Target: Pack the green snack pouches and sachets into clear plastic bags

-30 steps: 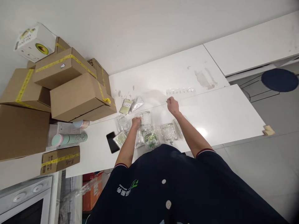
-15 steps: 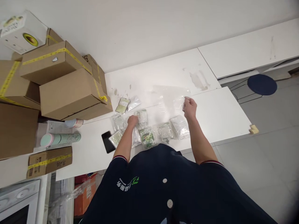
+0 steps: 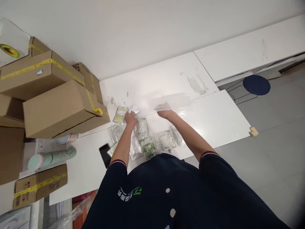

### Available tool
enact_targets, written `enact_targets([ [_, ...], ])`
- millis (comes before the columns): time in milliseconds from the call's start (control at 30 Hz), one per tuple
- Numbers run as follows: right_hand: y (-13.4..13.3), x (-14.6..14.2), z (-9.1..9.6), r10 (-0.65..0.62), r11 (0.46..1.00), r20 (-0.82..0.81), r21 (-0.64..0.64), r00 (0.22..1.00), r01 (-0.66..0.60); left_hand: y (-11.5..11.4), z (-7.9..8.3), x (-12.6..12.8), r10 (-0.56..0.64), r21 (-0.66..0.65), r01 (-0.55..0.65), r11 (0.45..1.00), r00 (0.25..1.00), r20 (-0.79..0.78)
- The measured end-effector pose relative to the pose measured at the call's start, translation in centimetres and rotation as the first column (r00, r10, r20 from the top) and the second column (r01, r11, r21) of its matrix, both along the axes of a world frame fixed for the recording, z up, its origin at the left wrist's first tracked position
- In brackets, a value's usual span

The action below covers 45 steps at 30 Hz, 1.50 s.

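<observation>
My left hand (image 3: pixel 131 120) reaches over the table with its fingers apart, between a green-labelled packet (image 3: pixel 120 114) and a silvery packet (image 3: pixel 133 109); it seems to touch the silvery one's edge. Farther right, my right hand (image 3: pixel 165 114) is at the near side of a clear plastic bag (image 3: pixel 177 98) that lies flat. A greyish fold of plastic shows above its blurred fingers, and their grip is unclear. Closer to my body are several clear bags, including one with green contents (image 3: pixel 148 148), a whitish one (image 3: pixel 141 128) and another (image 3: pixel 166 140).
Cardboard boxes (image 3: pixel 57 109) with yellow tape are stacked at the left. A green bottle (image 3: pixel 52 159), a smaller taped box (image 3: pixel 40 186) and a black phone (image 3: pixel 104 155) lie nearer. Beyond the right end of the white table (image 3: pixel 214 117) stands a dark blue stool (image 3: pixel 256 85).
My left hand has moved forward from the clear bags to the green-labelled and silvery packets. My right hand has moved left along the clear plastic bag. The view has shifted slightly.
</observation>
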State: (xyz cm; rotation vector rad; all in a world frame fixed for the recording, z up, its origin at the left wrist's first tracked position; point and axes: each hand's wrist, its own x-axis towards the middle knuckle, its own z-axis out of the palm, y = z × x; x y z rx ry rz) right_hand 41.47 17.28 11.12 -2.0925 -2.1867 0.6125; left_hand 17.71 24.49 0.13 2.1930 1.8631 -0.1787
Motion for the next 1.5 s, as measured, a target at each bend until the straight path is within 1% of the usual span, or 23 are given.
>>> enact_targets([
  [100, 0.6, -1.2, -2.9, 0.124, 0.953, 0.152, -0.292, 0.98, -0.076, 1.9, -0.7, 1.1, -0.068, -0.039, 0.064, 0.997, 0.993, -0.093],
  [167, 0.7, -1.6, -4.2, 0.186, 0.923, 0.156, -0.365, 0.97, -0.119, 3.0, -1.1, 1.6, -0.104, -0.083, 0.093, 0.992, 0.986, -0.132],
  [300, 0.7, -2.2, -6.3, 0.18, 0.932, 0.128, -0.339, 0.975, -0.127, 4.3, -2.0, 2.3, -0.167, -0.083, 0.155, 0.984, 0.97, -0.179],
  [400, 0.1, -3.4, -8.0, 0.103, 0.939, 0.122, -0.34, 0.987, -0.056, 4.4, -2.4, 2.4, -0.188, -0.05, 0.181, 0.982, 0.963, -0.192],
  [500, -1.5, -4.9, -9.8, 0.002, 0.947, 0.063, -0.321, 0.998, 0.018, 4.6, -2.0, 2.2, -0.169, -0.013, 0.168, 0.986, 0.978, -0.126],
  [600, -3.5, -5.6, -11.0, -0.038, 0.953, -0.055, -0.303, 0.998, 0.02, 5.3, -0.8, 1.4, -0.069, 0.032, 0.068, 0.997, 0.997, 0.044],
  [667, -4.7, -5.2, -11.2, -0.089, 0.953, -0.191, -0.301, 0.978, 0.028, 5.8, 0.5, 0.8, 0.066, 0.069, -0.085, 0.994, 0.97, 0.233],
  [733, -5.7, -4.3, -11.0, -0.235, 0.946, -0.379, -0.3, 0.895, 0.121, 5.8, 1.7, 0.4, 0.201, 0.073, -0.268, 0.961, 0.853, 0.482],
  [767, -6.2, -3.8, -10.7, -0.335, 0.93, -0.477, -0.307, 0.812, 0.204, 5.4, 2.2, 0.5, 0.257, 0.037, -0.352, 0.935, 0.748, 0.612],
  [833, -7.0, -2.8, -9.8, -0.515, 0.856, -0.651, -0.36, 0.558, 0.37, 3.8, 3.0, 1.3, 0.368, -0.162, -0.433, 0.887, 0.45, 0.814],
  [867, -7.4, -2.5, -9.2, -0.573, 0.808, -0.713, -0.411, 0.403, 0.421, 2.6, 3.3, 2.1, 0.437, -0.303, -0.416, 0.858, 0.277, 0.856],
  [900, -7.7, -2.4, -8.7, -0.606, 0.765, -0.756, -0.47, 0.247, 0.44, 1.1, 3.5, 3.2, 0.515, -0.454, -0.34, 0.824, 0.113, 0.85],
  [967, -8.2, -2.5, -7.7, -0.614, 0.719, -0.789, -0.565, -0.011, 0.404, -2.3, 3.6, 5.9, 0.661, -0.67, -0.176, 0.721, -0.112, 0.742],
  [1033, -8.8, -2.7, -7.1, -0.592, 0.698, -0.789, -0.603, -0.163, 0.387, -5.8, 3.5, 8.5, 0.734, -0.763, -0.079, 0.641, -0.225, 0.64],
  [1100, -9.4, -2.3, -7.0, -0.565, 0.663, -0.792, -0.604, -0.232, 0.443, -9.0, 3.1, 10.2, 0.773, -0.803, -0.004, 0.596, -0.268, 0.575],
  [1167, -10.1, -0.8, -7.2, -0.554, 0.598, -0.793, -0.59, -0.252, 0.542, -11.4, 2.6, 10.6, 0.802, -0.819, 0.04, 0.572, -0.236, 0.548],
  [1233, -11.0, 1.8, -7.4, -0.554, 0.529, -0.797, -0.559, -0.238, 0.639, -13.1, 1.8, 9.7, 0.811, -0.817, 0.013, 0.576, -0.135, 0.57],
  [1300, -11.6, 4.8, -7.5, -0.542, 0.488, -0.817, -0.498, -0.198, 0.717, -14.1, 0.9, 8.1, 0.779, -0.775, -0.083, 0.626, 0.046, 0.625],
  [1333, -11.8, 6.3, -7.6, -0.535, 0.489, -0.828, -0.466, -0.168, 0.738, -14.3, 0.5, 7.3, 0.728, -0.718, -0.129, 0.684, 0.174, 0.663],
  [1400, -11.8, 8.5, -7.7, -0.548, 0.536, -0.832, -0.427, -0.085, 0.728, -14.6, -0.2, 6.1, 0.5, -0.503, -0.133, 0.854, 0.478, 0.722],
  [1433, -11.6, 9.2, -7.8, -0.564, 0.569, -0.825, -0.421, -0.037, 0.707, -14.7, -0.4, 5.9, 0.321, -0.358, -0.069, 0.931, 0.62, 0.716],
  [1467, -11.3, 9.6, -8.1, -0.583, 0.603, -0.812, -0.42, 0.015, 0.678, -14.7, -0.7, 5.8, 0.127, -0.217, 0.03, 0.976, 0.731, 0.671],
  [1500, -10.9, 9.7, -8.3, -0.603, 0.632, -0.795, -0.425, 0.067, 0.648, -14.7, -0.8, 5.9, -0.053, -0.104, 0.141, 0.984, 0.804, 0.592],
])
